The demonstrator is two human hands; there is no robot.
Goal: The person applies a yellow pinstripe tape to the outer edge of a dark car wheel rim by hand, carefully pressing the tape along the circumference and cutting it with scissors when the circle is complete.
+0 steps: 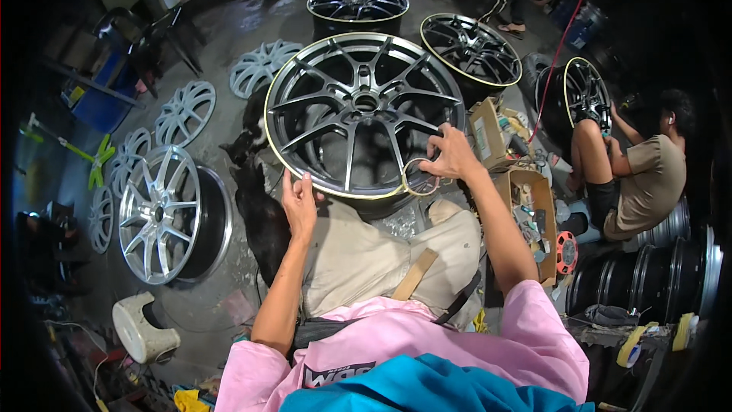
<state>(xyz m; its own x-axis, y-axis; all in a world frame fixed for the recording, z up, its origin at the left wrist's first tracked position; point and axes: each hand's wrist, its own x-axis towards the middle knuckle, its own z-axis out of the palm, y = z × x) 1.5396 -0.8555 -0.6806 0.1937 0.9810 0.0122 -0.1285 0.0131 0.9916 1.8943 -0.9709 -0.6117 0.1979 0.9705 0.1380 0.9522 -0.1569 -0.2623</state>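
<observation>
Right hand (453, 154) pinching a thin tape loop (404, 180), likely light and flimsy, at the near edge of the multi-spoke alloy wheel (365, 94) lying face-up ahead, probably heavy, rigid, best edge-held, as the left hand (300, 202) touches there, fingers loosely spread.

We look down and forward from the wearer's head, close above the lap (366, 259) and wheel (351, 136), wide-angled.

I see a grey floor (229, 32) scattered with spoked discs (184, 114), a silver wheel (158, 213) just beside them, a stool (136, 326) near that, a black cat (259, 225) further over and an open box (547, 221) well apart.
</observation>
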